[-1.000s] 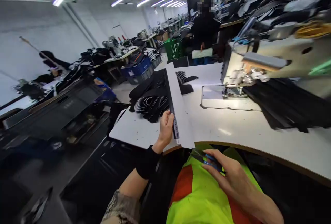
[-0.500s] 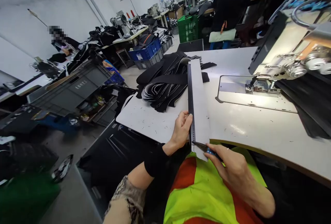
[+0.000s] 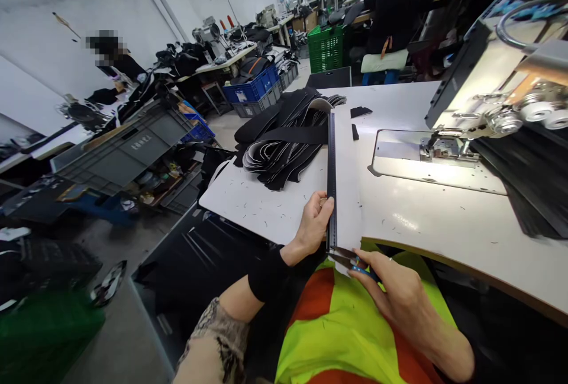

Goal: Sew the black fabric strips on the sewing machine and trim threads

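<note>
A long pale strip (image 3: 347, 177) with a black stitched edge lies over the table's front edge, its lower end hanging toward my lap. My left hand (image 3: 313, 222) is closed on the strip's black edge, thumb on top. In my right hand (image 3: 402, 286) is a pair of snips (image 3: 364, 265) with blue on the handles. The snips' blades are apart at the lower end of the strip, just below my left hand. Behind the strip lies a heap of black folded pieces (image 3: 284, 156) with pale undersides.
A lit sewing machine (image 3: 497, 94) stands on the right of the white table (image 3: 399, 206), with dark strips (image 3: 519, 189) beside it. Thread bits dot the tabletop. Grey crates (image 3: 133, 141), a blue crate (image 3: 252, 85) and a green basket (image 3: 326, 49) stand beyond. Two people sit farther off.
The snips' blades have opened and sit slightly lower on the strip. The strip and my left hand have shifted slightly right in view.
</note>
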The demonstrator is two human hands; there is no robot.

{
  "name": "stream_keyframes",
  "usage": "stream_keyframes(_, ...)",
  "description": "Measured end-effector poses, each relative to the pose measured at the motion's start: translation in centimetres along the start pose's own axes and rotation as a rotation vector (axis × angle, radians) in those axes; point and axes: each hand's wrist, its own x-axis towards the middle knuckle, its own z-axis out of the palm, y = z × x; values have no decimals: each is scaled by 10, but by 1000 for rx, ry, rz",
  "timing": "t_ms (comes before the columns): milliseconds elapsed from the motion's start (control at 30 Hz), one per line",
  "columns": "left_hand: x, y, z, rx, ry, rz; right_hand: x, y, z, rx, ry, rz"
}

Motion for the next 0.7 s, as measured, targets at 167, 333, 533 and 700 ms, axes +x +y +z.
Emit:
stream_keyframes(167,-1,-1,5,-4,-2,-29,-4,-1,1,39,36,-9)
stream_keyframes(333,-4,12,-3,157,31,55,-1,3,-11,142,115,183)
stream_keyframes(533,-34,21,-50,677,197,356,5,29,-43,195,113,385)
stream_keyframes(700,-68,3,-88,1288,159,801,22,46,-63,158,166,449)
